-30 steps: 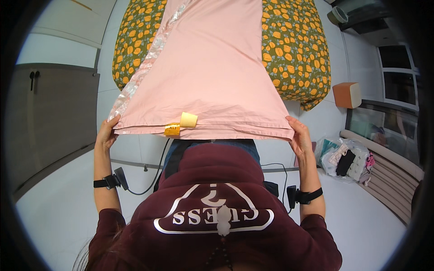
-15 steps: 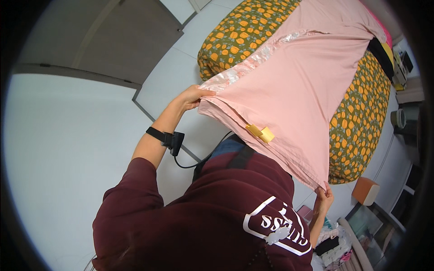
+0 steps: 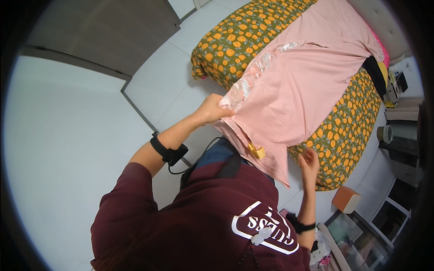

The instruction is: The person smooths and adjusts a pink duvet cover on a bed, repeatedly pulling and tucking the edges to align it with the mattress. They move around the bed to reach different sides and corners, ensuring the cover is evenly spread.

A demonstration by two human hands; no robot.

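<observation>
Here, pink sheet [image 3: 298, 90] (left hand [image 3: 210, 108] gripping)

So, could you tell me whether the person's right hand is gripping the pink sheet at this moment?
No, the right hand is open beside the hanging edge of the pink sheet, while only the left hand grips it.

A pink sheet [image 3: 298, 86] is gripped at its near corner by the left hand [image 3: 210, 108], w/ the right hand [image 3: 309, 163] open just beside the loose lower edge. The sheet is spread over a bed w/ orange-patterned cover [image 3: 235, 40]; a yellow clip [image 3: 256, 150] is seen at the hem.
</observation>
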